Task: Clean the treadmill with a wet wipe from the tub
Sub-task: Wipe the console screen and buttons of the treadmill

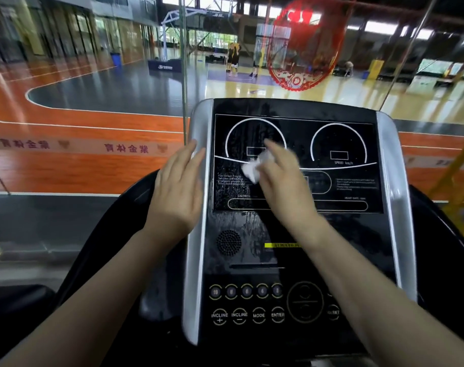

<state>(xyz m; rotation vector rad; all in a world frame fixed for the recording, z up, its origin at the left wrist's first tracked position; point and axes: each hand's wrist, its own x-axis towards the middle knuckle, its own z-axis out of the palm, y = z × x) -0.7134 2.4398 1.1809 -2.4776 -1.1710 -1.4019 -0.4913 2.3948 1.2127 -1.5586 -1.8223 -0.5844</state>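
Observation:
The treadmill console [358,234] fills the middle of the head view: a black panel with silver side trim, two dial outlines and rows of buttons near the bottom. My right hand [283,181] lies on the display's left half and presses a crumpled white wet wipe [252,169] against the glass under its fingers. Wet streaks show on the panel below the hand. My left hand [177,189] rests with straight fingers on the console's left silver edge [196,234]. The wipe tub is not in view.
A glass wall stands just behind the console, with a red round decal [305,43] on it. Beyond it lies a basketball court with several people [233,59] far off. Black side arms [106,247] flank the console.

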